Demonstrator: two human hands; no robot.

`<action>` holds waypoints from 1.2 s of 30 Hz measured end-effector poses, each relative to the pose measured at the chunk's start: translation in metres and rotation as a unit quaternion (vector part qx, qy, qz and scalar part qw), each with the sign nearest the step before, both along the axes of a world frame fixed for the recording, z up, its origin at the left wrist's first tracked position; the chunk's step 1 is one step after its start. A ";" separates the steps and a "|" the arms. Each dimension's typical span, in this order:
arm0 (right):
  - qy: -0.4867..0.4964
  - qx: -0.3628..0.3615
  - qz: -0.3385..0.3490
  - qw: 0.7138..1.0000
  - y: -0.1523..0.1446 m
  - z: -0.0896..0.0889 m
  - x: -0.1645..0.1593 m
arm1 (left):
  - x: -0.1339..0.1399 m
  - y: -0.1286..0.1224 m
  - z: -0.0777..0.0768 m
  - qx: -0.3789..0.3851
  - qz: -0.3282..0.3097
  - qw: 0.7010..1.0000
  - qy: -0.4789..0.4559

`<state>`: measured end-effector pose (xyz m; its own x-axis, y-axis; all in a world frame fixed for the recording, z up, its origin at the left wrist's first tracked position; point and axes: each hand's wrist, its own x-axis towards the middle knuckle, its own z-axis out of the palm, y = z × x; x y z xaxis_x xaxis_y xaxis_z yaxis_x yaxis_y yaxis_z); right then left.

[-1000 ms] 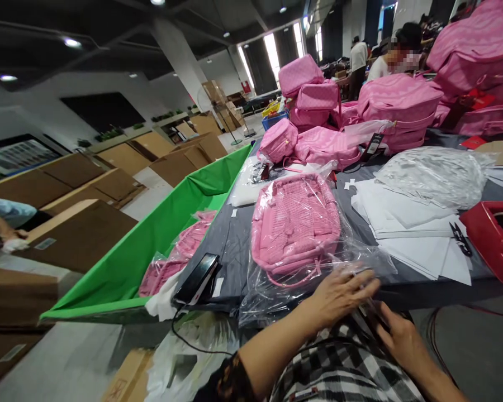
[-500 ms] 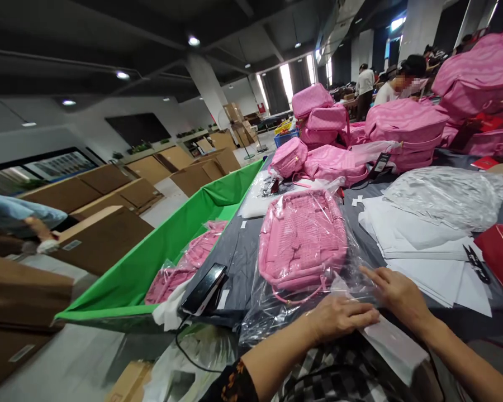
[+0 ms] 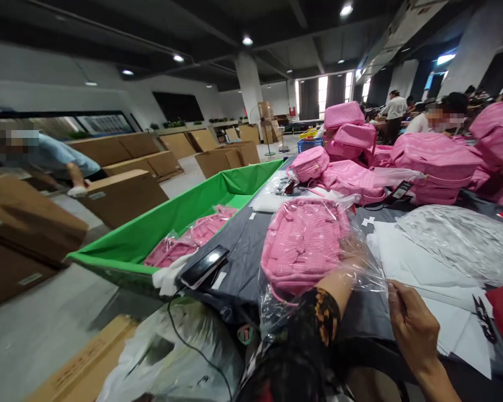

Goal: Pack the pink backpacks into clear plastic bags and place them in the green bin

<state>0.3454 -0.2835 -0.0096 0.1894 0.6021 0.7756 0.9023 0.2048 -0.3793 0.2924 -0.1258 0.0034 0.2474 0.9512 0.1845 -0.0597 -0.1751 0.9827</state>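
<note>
A pink backpack point(image 3: 304, 245) lies on the dark table inside a clear plastic bag point(image 3: 371, 282). My left hand point(image 3: 354, 251) is inside the bag's open end, against the backpack's right side. Plastic covers its fingers and motion smears them, so their pose is unclear. My right hand point(image 3: 413, 321) is closed at the bag's near right edge, with the plastic film pinched between thumb and fingers. The film is drawn out to the right, away from the backpack.
A green fabric bin point(image 3: 121, 237) with bagged pink backpacks stands left of the table. A phone point(image 3: 204, 265) lies at the table edge. White sheets point(image 3: 436, 312), snips point(image 3: 484, 318) and crumpled plastic bags point(image 3: 461, 240) lie right. Pink backpacks point(image 3: 436, 162) are piled behind; a person point(image 3: 62, 159) handles cartons.
My left hand has gone from the near table edge into the plastic bag. My right hand now pinches the bag's edge. The white paper near my hands has left view. The camera has turned left.
</note>
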 end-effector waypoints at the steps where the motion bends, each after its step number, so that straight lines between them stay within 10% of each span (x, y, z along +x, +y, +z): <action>1: -0.003 -0.011 0.002 1.000 -0.007 -0.006 -0.002 | -0.001 0.001 0.000 0.011 0.009 1.000 0.016; 7: -0.041 -0.059 -0.011 0.997 -0.037 -0.052 0.003 | -0.078 -0.084 -0.045 0.116 -0.100 0.984 0.091; 12: 0.058 -0.124 -0.065 0.988 -0.064 -0.097 0.019 | -0.198 -0.175 -0.074 0.213 -0.314 0.899 0.219; 15: 0.146 -0.187 -0.088 0.967 -0.080 -0.108 0.018 | -0.259 -0.174 -0.084 0.257 -0.068 0.900 0.344; 18: 0.235 -0.246 -0.145 0.929 -0.085 -0.102 0.013 | -0.304 -0.146 -0.099 0.227 0.268 0.840 0.413; 21: 0.277 -0.273 -0.217 0.895 -0.082 -0.090 0.013 | -0.340 -0.129 -0.118 0.184 0.415 0.804 0.384; 31: 0.254 -0.268 -0.119 0.921 -0.132 -0.094 0.036 | -0.408 -0.197 -0.184 0.075 0.296 0.918 0.252; 36: 0.414 -0.277 -0.073 0.864 -0.103 -0.076 0.048 | -0.418 -0.175 -0.171 -0.114 0.297 0.938 0.141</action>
<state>0.3932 -0.3863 -0.0860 0.6468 0.7602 -0.0617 0.2748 -0.3078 -0.9109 -0.1256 -0.3010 -0.1678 -0.3298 0.9435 -0.0330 0.2494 0.1207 0.9608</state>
